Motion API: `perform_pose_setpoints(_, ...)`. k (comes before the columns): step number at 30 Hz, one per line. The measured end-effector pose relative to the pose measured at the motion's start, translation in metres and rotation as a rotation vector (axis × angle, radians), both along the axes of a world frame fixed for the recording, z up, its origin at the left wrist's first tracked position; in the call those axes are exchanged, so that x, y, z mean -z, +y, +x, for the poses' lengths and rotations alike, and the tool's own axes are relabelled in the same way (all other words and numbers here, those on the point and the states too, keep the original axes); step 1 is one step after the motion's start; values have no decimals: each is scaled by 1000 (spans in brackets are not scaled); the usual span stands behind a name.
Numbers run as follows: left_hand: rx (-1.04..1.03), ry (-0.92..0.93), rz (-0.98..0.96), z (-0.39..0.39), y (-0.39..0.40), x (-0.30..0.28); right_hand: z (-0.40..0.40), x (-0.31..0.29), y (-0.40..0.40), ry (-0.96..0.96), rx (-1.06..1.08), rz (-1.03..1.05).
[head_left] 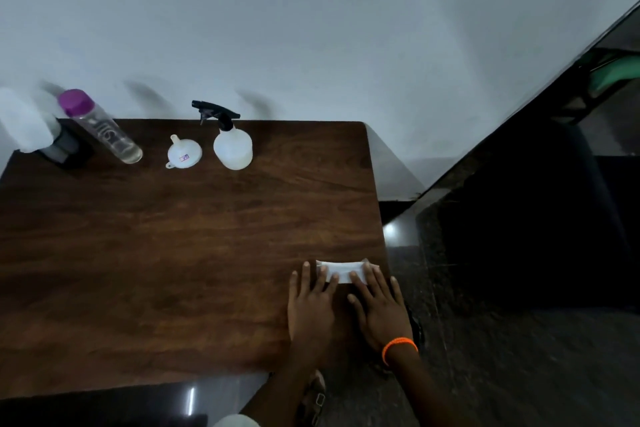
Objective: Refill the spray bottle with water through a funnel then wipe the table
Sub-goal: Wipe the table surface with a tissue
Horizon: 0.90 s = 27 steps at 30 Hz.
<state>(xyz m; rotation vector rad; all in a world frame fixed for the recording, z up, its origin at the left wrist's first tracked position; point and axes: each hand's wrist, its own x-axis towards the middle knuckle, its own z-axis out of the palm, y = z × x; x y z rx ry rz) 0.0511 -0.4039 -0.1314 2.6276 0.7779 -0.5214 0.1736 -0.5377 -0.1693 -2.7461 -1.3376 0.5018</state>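
A white spray bottle (232,149) with a black trigger head stands at the back of the dark wooden table (156,236). A small white funnel (183,152) lies on its side just left of it. Further left stands a clear water bottle (104,130) with a purple cap. A folded white tissue (343,270) lies flat near the table's right edge. My left hand (311,305) and my right hand (377,308) both rest flat on it, fingers spread, pressing it onto the wood. An orange band circles my right wrist.
A white tissue roll on a dark holder (41,135) stands at the back left corner. A pale wall rises behind the table. Dark stone floor and a black slanted ledge (519,149) lie right of the table edge. My sandalled foot (313,399) shows below.
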Motion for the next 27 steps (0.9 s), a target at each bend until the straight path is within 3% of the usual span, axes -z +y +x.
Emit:
perform_pose_setpoints(18,-95,-141,144,150,178,8,151,-9,189,30,-5,19)
perform_pose_setpoints(27,23,-126,156,206,198,11,191,-7,191,62,53,16)
